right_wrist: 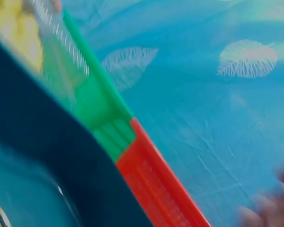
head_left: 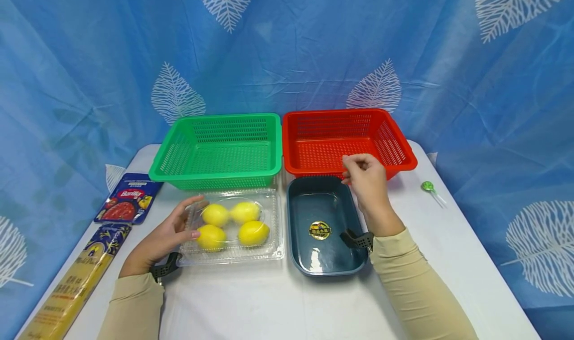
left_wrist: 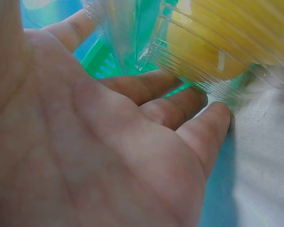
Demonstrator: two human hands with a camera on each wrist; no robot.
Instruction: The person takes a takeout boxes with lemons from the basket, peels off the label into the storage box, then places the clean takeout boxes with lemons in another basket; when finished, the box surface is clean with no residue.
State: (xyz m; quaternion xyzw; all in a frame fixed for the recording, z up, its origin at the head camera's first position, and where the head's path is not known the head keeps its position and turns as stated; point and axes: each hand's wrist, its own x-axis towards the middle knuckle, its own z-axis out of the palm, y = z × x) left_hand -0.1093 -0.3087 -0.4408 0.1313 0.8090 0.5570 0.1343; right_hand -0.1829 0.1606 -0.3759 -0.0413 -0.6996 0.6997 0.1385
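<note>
A clear plastic clamshell box [head_left: 274, 220] with several lemons [head_left: 253, 233] lies on the table in front of the green basket. My left hand [head_left: 163, 233] grips its left side, thumb on the near part and index finger toward the back. The left wrist view shows the other fingers [left_wrist: 180, 106] against the ridged wall of the box. Over the right rim of the dark blue tray [head_left: 316, 210], near the front of the red basket, my right hand [head_left: 369, 185] hovers with loosely bent fingers and nothing visible in them. In the right wrist view its fingers are blurred.
The green basket [head_left: 215, 183] and red basket [head_left: 405, 163] stand side by side at the back. A Barilla pouch [head_left: 130, 198] and a long yellow pasta packet [head_left: 73, 285] lie along the left edge. A green lollipop [head_left: 428, 186] lies at right.
</note>
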